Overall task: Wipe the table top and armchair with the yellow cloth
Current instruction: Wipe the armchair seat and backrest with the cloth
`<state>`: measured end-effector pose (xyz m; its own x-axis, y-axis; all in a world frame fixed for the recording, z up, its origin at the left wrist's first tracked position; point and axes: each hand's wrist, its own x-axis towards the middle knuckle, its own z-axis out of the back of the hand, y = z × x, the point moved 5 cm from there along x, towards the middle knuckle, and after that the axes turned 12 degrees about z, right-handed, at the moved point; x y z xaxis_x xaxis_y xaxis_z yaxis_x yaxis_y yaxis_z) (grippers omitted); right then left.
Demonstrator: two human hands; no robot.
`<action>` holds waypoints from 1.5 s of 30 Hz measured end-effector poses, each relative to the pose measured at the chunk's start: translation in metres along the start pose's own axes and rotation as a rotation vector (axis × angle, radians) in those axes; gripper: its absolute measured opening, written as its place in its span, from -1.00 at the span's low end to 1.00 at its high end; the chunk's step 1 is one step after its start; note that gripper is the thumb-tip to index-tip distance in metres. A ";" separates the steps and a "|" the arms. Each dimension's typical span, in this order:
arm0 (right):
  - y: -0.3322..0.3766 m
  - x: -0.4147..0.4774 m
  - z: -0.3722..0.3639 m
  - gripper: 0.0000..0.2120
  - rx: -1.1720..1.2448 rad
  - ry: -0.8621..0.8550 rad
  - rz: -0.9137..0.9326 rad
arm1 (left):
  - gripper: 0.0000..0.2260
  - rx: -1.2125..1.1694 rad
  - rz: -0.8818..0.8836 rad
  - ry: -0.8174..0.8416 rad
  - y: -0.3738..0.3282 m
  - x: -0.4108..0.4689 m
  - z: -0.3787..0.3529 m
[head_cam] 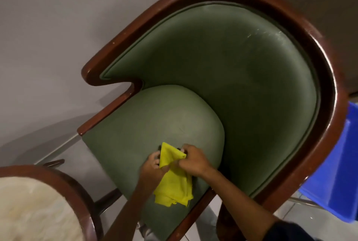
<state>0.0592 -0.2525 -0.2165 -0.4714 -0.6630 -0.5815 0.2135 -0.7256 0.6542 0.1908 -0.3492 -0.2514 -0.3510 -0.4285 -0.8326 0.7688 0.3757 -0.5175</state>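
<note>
Yellow cloth (174, 180) lay bunched over the near part of the green seat cushion (155, 120) of the armchair (232, 56), pinched at its far end between both hands. The left hand (153, 165) gripped the cloth's left edge with thumb and fingers, and the right hand (191, 160) was clenched on the fabric just beside it, so the two hands almost touched; the rest of the cloth trailed loosely toward the near edge of the seat. By the look of it the person was refolding or regathering the cloth rather than wiping, so the step in hand seemed to be the armchair's seat. The table top (34, 207), pale and ringed with dark wood, sat at the near left, well apart from the cloth. The next move likely called for flattening the cloth into a pad under one palm, then sweeping it across the cushion and up the curved green backrest (242, 78) and brown wooden rim (327, 78).
</note>
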 end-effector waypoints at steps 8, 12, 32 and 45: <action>0.016 -0.058 0.101 -0.69 0.208 -0.465 0.068 | -0.65 -0.173 -0.149 0.046 -0.066 -0.017 -0.048; 0.031 -0.084 0.173 -0.73 0.045 -0.781 0.166 | -0.56 -0.121 -0.383 -0.045 -0.138 -0.049 -0.101; -0.004 -0.096 0.320 -0.26 -0.512 -1.072 -0.245 | -0.56 0.945 -1.491 -0.581 -0.404 -0.045 -0.095; 0.038 -0.005 0.358 -0.29 -0.970 -0.921 0.033 | -0.29 1.479 -1.374 -0.562 -0.449 0.046 0.041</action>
<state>-0.2367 -0.2103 -0.0156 -0.7736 -0.5960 0.2151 0.5720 -0.8029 -0.1678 -0.1486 -0.5710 -0.0498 -0.9885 -0.0455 0.1442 0.0660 -0.9879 0.1407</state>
